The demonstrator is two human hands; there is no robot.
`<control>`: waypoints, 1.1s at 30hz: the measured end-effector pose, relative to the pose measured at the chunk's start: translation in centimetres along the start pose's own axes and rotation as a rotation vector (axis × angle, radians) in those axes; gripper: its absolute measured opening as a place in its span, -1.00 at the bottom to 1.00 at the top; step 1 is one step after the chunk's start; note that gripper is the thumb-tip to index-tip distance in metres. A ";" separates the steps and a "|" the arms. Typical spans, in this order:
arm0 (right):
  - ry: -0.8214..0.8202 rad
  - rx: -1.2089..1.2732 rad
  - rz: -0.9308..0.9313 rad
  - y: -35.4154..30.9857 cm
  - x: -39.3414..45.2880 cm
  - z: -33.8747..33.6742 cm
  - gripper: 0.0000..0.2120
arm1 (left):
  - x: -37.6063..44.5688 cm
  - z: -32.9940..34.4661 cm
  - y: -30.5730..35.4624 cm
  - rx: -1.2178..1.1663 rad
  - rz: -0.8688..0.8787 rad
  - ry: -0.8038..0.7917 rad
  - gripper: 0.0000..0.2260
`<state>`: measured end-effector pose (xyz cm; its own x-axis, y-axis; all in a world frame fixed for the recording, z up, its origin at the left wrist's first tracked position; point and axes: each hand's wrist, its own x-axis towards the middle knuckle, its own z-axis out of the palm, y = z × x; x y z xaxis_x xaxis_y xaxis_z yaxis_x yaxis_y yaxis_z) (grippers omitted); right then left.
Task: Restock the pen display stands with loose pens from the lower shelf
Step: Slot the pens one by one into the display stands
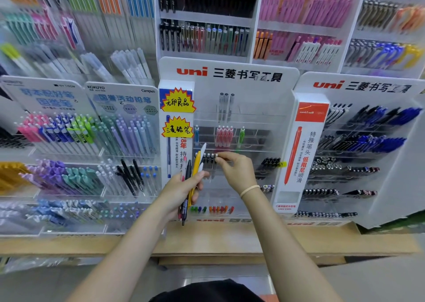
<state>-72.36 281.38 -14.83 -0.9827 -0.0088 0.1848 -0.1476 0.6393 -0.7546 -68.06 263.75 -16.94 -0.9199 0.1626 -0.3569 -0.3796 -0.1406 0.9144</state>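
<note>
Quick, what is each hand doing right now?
Left hand: grips a bunch of loose pens.
Right hand: pinches the top of a black pen in the middle stand.

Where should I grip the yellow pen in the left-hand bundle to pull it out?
Pinch the yellow pen on its upper barrel, coming from above with the right hand. That end stands clear above the left hand, whose fingers wrap its lower half among other pens.

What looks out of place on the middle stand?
A white pen leans slanted across the row of black pens, beside the right hand. The rest stand straight.
</note>
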 end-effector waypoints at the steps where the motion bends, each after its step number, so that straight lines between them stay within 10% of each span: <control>1: 0.002 -0.033 -0.017 0.0 -0.1 0.0 -0.79 | -0.3 0.0 0.1 0.002 0.008 -0.019 -0.70; 11: -0.160 0.577 0.171 -3.7 -3.6 -1.8 -0.71 | -3.6 0.1 1.4 0.059 -0.058 -0.272 -0.64; 20: 0.117 0.881 0.383 -3.3 -5.7 -2.1 -0.93 | -4.0 -1.0 -0.8 -0.083 -0.050 -0.006 -0.89; 26: -0.262 0.706 0.392 -3.8 -8.3 -0.9 -0.91 | -3.4 -0.1 -0.3 -0.228 -0.006 0.244 -0.69; 33: -0.337 0.530 0.288 -3.5 -9.7 -0.7 -0.88 | -3.2 1.0 -0.5 -0.194 0.008 0.231 -0.78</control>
<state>-62.27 279.80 -13.54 -0.9594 -0.1881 -0.2100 0.1740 0.1911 -0.9660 -64.89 264.28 -16.04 -0.9125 -0.0626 -0.4042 -0.3636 -0.3285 0.8717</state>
